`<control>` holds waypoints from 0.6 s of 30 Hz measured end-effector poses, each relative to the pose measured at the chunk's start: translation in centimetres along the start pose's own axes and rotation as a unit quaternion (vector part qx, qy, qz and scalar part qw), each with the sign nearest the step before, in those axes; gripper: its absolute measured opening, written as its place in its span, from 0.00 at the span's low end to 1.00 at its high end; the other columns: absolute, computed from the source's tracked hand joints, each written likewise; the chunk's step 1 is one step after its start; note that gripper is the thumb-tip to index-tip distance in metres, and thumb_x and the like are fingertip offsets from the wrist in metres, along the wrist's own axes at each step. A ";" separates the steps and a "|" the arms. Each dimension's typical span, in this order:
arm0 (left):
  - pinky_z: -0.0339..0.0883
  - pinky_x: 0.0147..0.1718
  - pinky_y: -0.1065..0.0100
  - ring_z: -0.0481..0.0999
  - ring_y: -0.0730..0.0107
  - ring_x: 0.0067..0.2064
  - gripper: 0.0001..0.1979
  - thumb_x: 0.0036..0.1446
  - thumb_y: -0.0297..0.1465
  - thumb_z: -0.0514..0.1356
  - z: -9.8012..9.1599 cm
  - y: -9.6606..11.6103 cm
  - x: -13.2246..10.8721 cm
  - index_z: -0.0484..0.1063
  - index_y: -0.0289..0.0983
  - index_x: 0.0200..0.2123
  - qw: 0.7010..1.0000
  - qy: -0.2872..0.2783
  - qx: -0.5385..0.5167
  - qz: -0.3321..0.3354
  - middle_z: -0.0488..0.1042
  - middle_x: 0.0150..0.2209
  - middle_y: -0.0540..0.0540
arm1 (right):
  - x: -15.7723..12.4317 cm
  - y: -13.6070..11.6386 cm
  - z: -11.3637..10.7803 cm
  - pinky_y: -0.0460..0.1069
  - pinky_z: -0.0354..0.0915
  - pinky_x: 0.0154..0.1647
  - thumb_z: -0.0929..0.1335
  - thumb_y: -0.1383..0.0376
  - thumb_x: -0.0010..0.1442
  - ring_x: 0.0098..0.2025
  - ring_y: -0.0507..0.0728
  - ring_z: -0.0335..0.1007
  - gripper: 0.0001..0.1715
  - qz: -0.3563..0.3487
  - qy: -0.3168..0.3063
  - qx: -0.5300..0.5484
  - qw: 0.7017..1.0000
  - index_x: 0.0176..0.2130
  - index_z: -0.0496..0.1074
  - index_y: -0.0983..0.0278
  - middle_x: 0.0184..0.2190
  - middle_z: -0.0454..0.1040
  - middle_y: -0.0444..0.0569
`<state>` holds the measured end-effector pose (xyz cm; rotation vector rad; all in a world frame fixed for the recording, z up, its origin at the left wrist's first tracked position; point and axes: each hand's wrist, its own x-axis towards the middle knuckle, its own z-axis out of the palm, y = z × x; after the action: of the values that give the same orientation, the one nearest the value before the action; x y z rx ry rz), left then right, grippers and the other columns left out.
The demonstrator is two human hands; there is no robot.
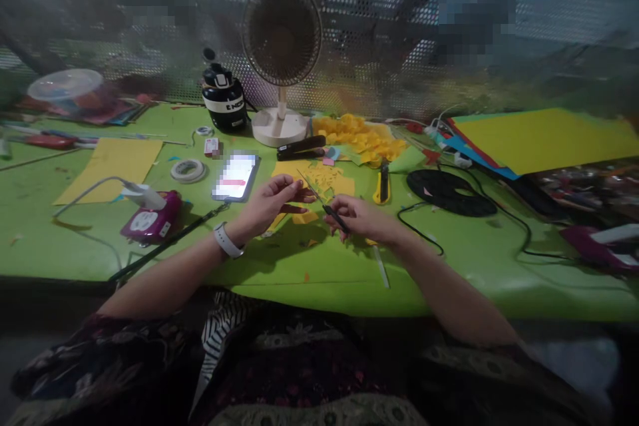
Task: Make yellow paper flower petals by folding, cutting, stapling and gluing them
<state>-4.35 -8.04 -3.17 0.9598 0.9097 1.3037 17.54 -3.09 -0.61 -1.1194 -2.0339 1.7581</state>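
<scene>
In the middle of the head view, my right hand (357, 218) is closed around a black-handled tool (335, 217). Its thin, pointed metal end slants up and left toward my other hand; I cannot tell whether it is scissors. My left hand (272, 203), with a white band at the wrist, has thumb and fingers pinched together near the metal tip. Whatever lies in that pinch is too small to make out. Beneath and beyond both hands, small cut yellow scraps (327, 180) are strewn over yellow paper (347, 188). A lit phone (235, 176) lies just left of my left hand.
On the green table (279, 293) stand a fan (282, 33) and a dark bottle (223, 103). Around them lie a stapler (301, 148), yellow cutter (383, 185), tape roll (188, 170), orange-yellow petals (359, 136), black coil (449, 192), purple glue gun (154, 216) and coloured sheets (539, 140).
</scene>
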 end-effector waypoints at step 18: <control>0.78 0.38 0.65 0.84 0.63 0.40 0.15 0.57 0.37 0.67 0.4 0.0 -0.2 0.66 0.35 0.35 1.000 0.012 -0.026 0.000 0.82 0.36 0.43 | 0.0 -0.2 0.8 0.45 0.61 0.22 0.76 0.42 0.46 0.23 0.49 0.64 0.32 -0.004 0.031 -0.017 0.999 0.33 0.64 0.62 0.23 0.71 0.42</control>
<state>-3.97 -8.27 -3.07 0.9062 0.8892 1.3356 16.98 -3.68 -0.68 -1.1592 -2.0371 1.6698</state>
